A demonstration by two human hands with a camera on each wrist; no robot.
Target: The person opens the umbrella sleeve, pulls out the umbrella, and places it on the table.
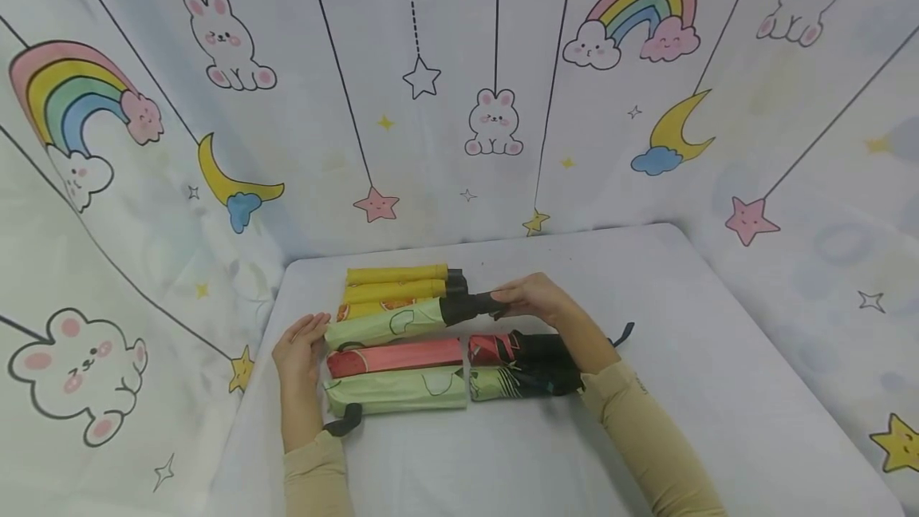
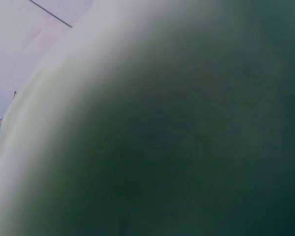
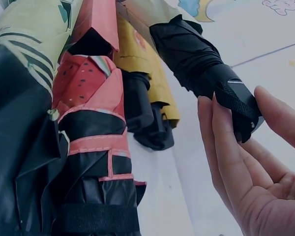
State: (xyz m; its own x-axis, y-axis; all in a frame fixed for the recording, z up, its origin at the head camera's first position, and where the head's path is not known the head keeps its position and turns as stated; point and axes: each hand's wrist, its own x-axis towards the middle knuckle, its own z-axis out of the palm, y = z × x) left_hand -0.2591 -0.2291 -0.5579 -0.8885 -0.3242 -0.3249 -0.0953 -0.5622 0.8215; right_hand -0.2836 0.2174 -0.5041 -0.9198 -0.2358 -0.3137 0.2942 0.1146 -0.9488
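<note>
A folded pale-green umbrella (image 1: 388,324) in its sleeve slants over the others, its black handle (image 3: 231,101) up at the right. My right hand (image 1: 534,297) pinches that handle between thumb and fingers. At the opposite end, my left hand (image 1: 300,345) holds the tip of the sleeve with bent fingers. Just below lies a pink sleeve (image 1: 409,356), end to end with a watermelon-print umbrella (image 3: 83,81). Nearest me is another green sleeve (image 1: 402,391), in line with a green and black umbrella (image 1: 513,381). A green blur fills most of the left wrist view.
Behind the lifted umbrella lie yellow umbrellas (image 1: 395,290) with black handles pointing right. All rest on a white-covered table (image 1: 459,461). A patterned cloth wall (image 1: 445,166) with rabbits, stars and rainbows rises behind and at both sides.
</note>
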